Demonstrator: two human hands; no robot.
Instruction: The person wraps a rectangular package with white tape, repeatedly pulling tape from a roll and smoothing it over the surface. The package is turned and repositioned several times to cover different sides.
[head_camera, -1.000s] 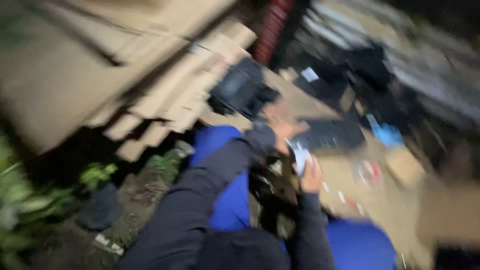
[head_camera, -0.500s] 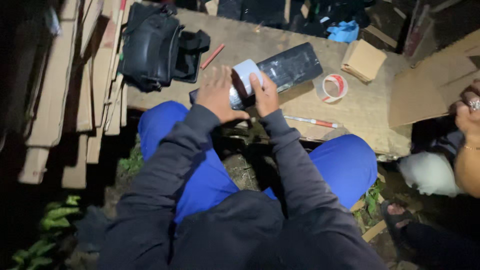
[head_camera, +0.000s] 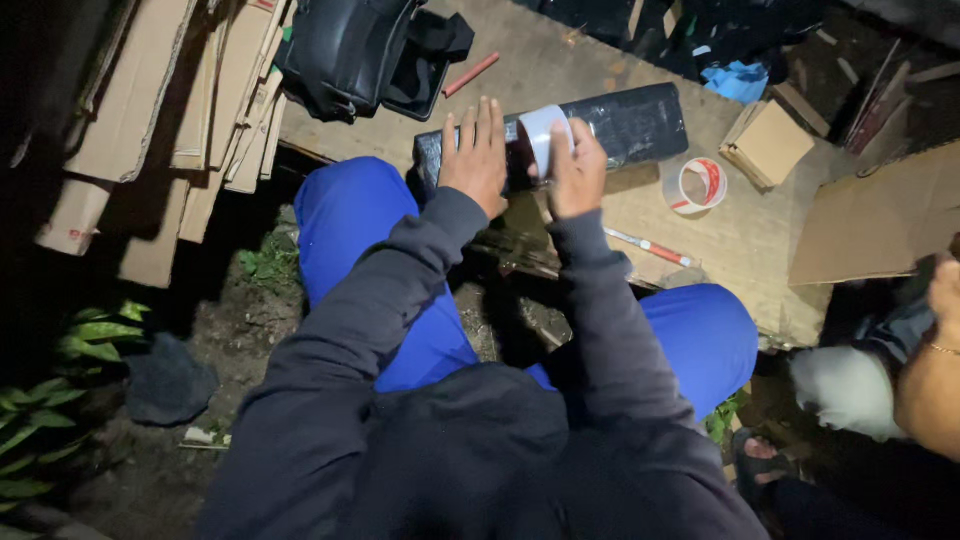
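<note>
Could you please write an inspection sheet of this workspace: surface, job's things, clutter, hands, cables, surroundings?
Surface: wooden board, worn, low over soil.
Job's things: long black-wrapped parcel; tape roll.
Clutter: second tape roll, red pen, small carton, black bag, red stick.
Hands: left hand flat on parcel; right hand holding tape roll.
Cables: nothing seen.
Surroundings: stacked cardboard, plants, another person's arm.

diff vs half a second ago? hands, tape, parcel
Little changed. The left hand now lies flat, fingers spread, on the black wrapped parcel; the right hand holds the pale tape roll against it as before. The red-and-white tape roll, red pen and black bag stayed put.
</note>
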